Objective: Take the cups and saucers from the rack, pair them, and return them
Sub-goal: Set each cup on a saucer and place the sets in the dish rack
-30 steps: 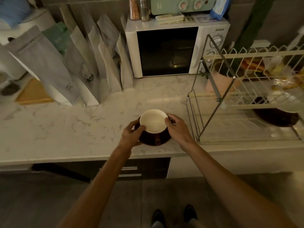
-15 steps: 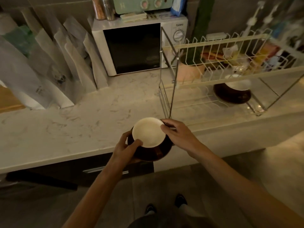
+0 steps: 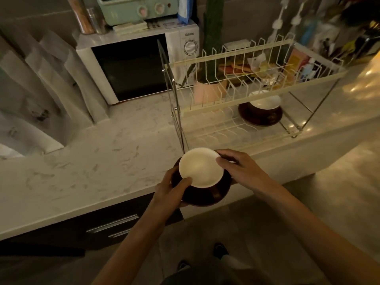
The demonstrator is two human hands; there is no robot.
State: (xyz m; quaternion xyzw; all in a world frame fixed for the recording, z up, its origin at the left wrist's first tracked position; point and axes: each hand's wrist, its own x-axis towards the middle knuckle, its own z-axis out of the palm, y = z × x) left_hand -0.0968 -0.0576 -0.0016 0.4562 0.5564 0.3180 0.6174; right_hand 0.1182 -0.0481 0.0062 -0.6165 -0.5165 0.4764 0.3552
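The left hand [image 3: 171, 189] grips the near-left rim of a dark brown saucer [image 3: 205, 195], its thumb lying over the edge and touching the cup [image 3: 201, 167] that sits on the saucer; the right hand [image 3: 239, 168] closes on the far-right side of the same pair, fingers curled over the cup's rim and side, the thumb hidden beneath. The cup is dark outside and cream-white inside, upright and seemingly empty; cup and saucer together are held over the front edge of the marble counter [image 3: 98, 171], just in front of the near-left corner post of the wire dish rack [image 3: 236, 83].

The rack stands on the counter to the right, two tiers of cream-coloured wire; on its lower tier, towards the right end, rests a second cup [image 3: 264, 102] on a second saucer [image 3: 260, 117] of the same colours, well apart from the held pair; the upper tier's slots hold no crockery that I can make out. Behind the rack a pink pot [image 3: 205, 93] with a tall green plant shows through the wires; to its left stands a white microwave [image 3: 139, 64] with a pale green appliance [image 3: 137, 9] on top; paper bags [image 3: 41, 83] lean along the wall at the far left.
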